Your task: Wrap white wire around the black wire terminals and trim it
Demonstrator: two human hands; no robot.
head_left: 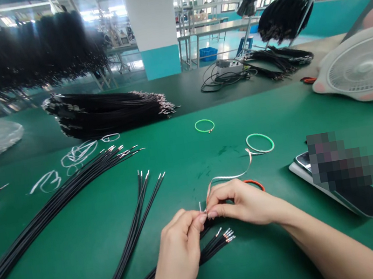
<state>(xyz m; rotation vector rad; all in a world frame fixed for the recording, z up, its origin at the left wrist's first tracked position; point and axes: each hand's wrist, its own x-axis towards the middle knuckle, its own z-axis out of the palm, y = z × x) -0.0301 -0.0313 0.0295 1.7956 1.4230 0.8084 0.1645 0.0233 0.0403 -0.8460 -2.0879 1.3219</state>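
My left hand [180,240] is closed in a pinch, its thumb and forefinger meeting the fingertips of my right hand [244,202]. My right hand is pinched too. A thin white strip [229,176] runs out from the right fingertips and curves back across the table to a green ring [260,143]. Between the fingertips there is a small piece, mostly hidden, with a short white end poking up. Under my hands lies a bundle of black cables [211,252] with bare metal tips. Part of an orange-red ring [255,184] shows behind my right hand.
More black cables with metal tips [136,234] lie to the left, beside a longer bundle [64,196] and white string loops [78,152]. A big cable pile [107,112] is behind. A second green ring [204,125], phone [366,198] and fan [365,64] are also on the green table [262,259].
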